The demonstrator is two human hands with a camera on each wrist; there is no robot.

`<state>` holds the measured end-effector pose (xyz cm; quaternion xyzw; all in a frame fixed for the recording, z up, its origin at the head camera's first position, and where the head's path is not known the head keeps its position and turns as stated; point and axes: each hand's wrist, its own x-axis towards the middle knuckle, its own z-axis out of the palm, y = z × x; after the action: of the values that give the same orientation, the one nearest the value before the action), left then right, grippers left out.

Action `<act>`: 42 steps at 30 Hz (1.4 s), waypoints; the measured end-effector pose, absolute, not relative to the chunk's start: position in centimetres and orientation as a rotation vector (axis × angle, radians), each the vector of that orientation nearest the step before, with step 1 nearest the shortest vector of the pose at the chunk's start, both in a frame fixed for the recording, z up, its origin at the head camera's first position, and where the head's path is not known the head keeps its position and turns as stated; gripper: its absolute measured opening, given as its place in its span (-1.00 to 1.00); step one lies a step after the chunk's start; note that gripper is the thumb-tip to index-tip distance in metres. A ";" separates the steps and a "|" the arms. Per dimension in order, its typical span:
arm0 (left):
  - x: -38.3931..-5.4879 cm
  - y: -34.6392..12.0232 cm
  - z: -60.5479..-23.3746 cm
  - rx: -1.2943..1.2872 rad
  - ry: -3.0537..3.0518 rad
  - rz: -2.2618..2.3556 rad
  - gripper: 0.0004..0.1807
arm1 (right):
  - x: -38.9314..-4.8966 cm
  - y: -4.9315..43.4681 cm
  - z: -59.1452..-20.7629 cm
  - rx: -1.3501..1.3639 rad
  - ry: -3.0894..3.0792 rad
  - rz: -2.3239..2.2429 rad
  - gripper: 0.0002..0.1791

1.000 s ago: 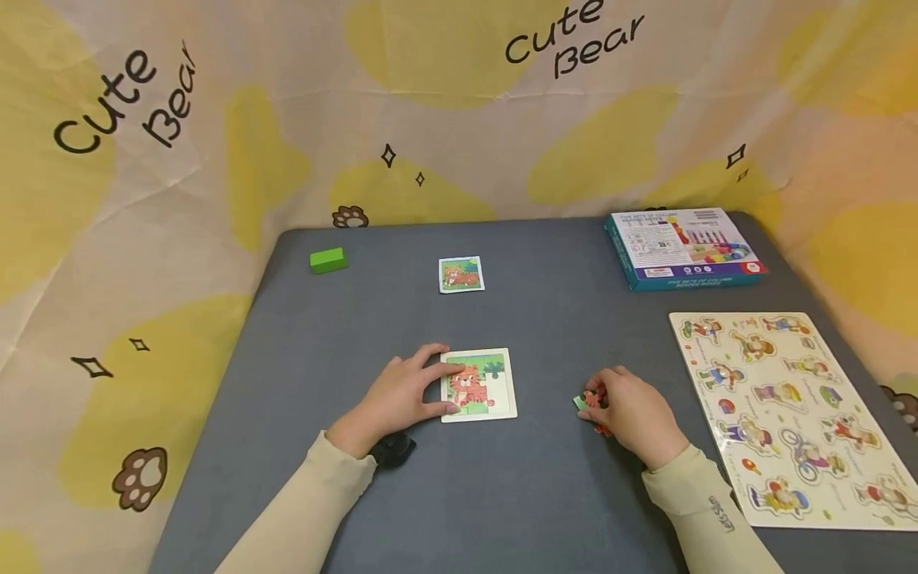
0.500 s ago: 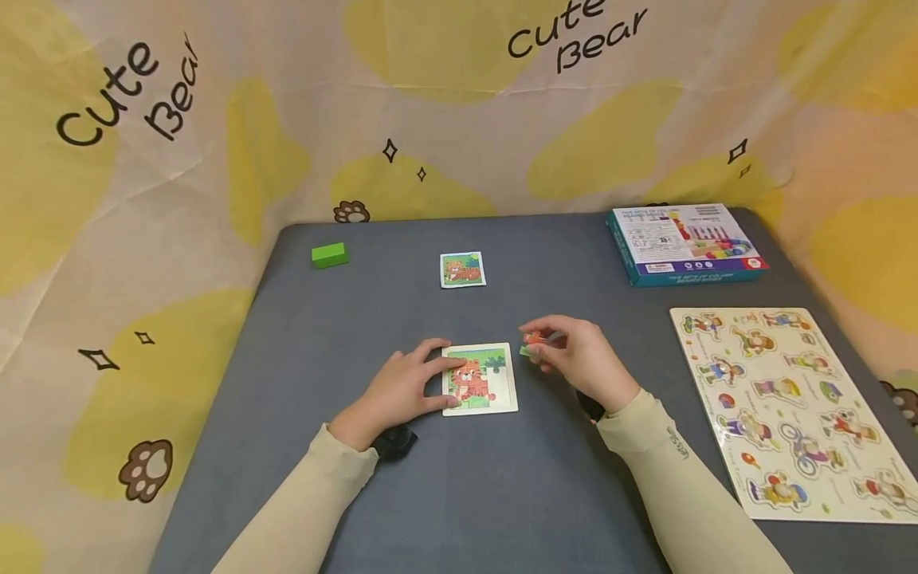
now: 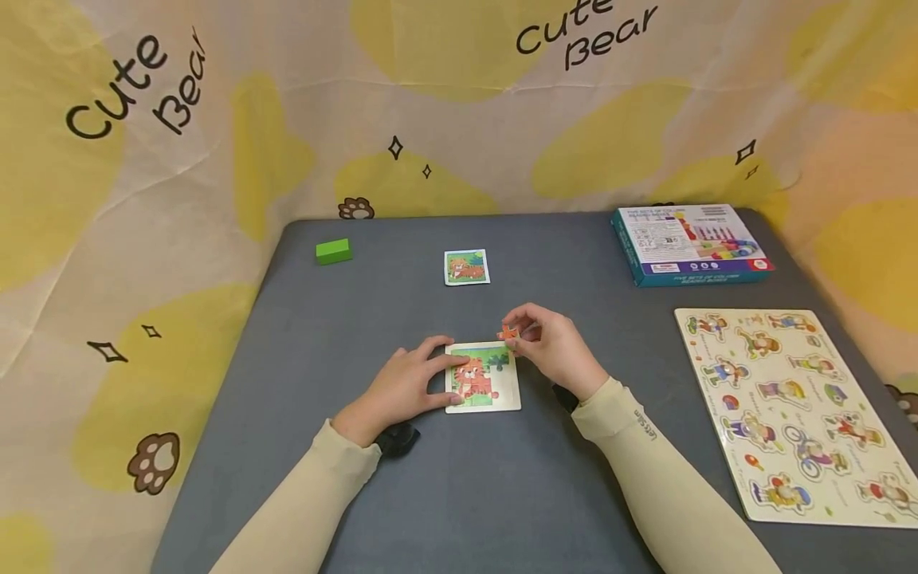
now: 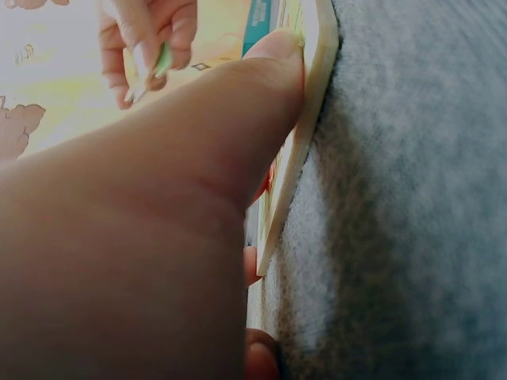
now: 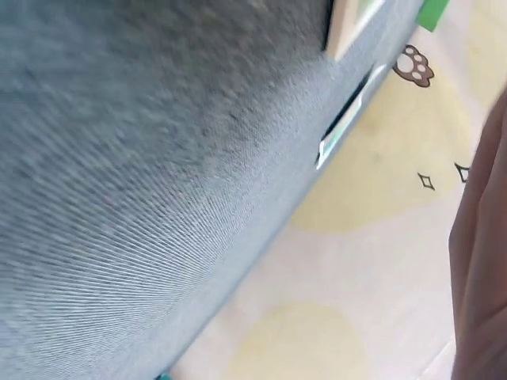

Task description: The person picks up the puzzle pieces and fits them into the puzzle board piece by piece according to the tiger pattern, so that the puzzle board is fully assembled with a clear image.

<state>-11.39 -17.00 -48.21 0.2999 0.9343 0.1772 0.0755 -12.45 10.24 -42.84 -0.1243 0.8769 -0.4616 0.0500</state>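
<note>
A square tiger puzzle board [image 3: 507, 395] lies flat, with several pieces in its frame and a bare pale area at its right. My left hand [image 3: 402, 391] rests on its left side, thumb and fingers spread over the edge and picture. Between thumb and fingers my right hand [image 3: 555, 347] pinches an orange puzzle piece [image 3: 508, 333], just above the board's upper right corner. In the left wrist view a bit of green shows between that hand's fingertips. The right wrist view catches only a blurred strip of the right hand [image 5: 482, 253]; its fingertips are out of sight.
Behind the board lies a small tiger picture card [image 3: 467, 268]. A green block [image 3: 334, 252] sits at the back left of the grey table [image 3: 459, 494]. At the right are a teal-sided box [image 3: 694, 245] and a large picture board [image 3: 796, 414].
My right hand has moved left from the table beside the puzzle board to its upper right corner, carrying the orange puzzle piece. The left hand stays on the board.
</note>
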 end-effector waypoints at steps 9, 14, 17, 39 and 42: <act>-11.5 -17.5 -48.3 0.916 2.838 0.523 -0.28 | -10.3 9.1 -44.7 -0.581 2.668 -1.139 -0.71; -11.4 -17.5 -48.2 0.920 2.832 0.525 -0.28 | -9.9 8.5 -45.2 -0.619 2.728 -1.003 -0.74; -11.4 -17.5 -48.0 0.917 2.822 0.536 -0.28 | -9.5 8.2 -45.3 -0.646 2.803 -0.902 -0.77; -11.2 -17.1 -48.6 0.922 2.818 0.530 -0.28 | -2.6 9.4 -47.5 -1.045 3.021 -0.009 -0.46; -11.3 -17.1 -48.4 0.924 2.822 0.531 -0.28 | -2.6 9.8 -47.6 -1.079 2.995 0.007 -0.43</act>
<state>-11.31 -17.12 -48.38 0.3056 0.9337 0.1756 0.0626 -2.64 9.83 -47.61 -0.3387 0.9406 0.0023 -0.0210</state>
